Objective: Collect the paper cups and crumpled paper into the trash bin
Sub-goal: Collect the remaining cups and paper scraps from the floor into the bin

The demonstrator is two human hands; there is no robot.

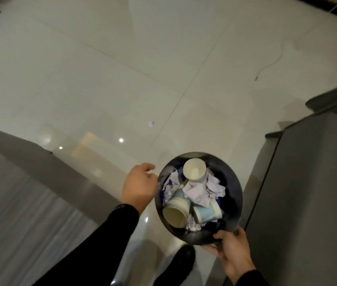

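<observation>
A round black trash bin (234, 195) is seen from above at the lower middle, held over the floor. Inside lie three paper cups: a white one (194, 169) at the top, a light blue one (175, 210) at the lower left, another blue one (207, 213) on its side. Crumpled paper (196, 191) fills the gaps between them. My right hand (232, 251) grips the bin's near rim. Just left of the bin, my left hand (139, 183) hovers with loosely curled fingers and holds nothing. A small white scrap (151, 124) lies on the floor farther ahead.
The pale tiled floor (122, 69) spreads ahead. A grey sofa (19, 193) fills the lower left, and grey furniture (307, 182) stands on the right. A thin cable (274, 60) trails on the floor at upper right. My dark shoe (175, 263) shows below the bin.
</observation>
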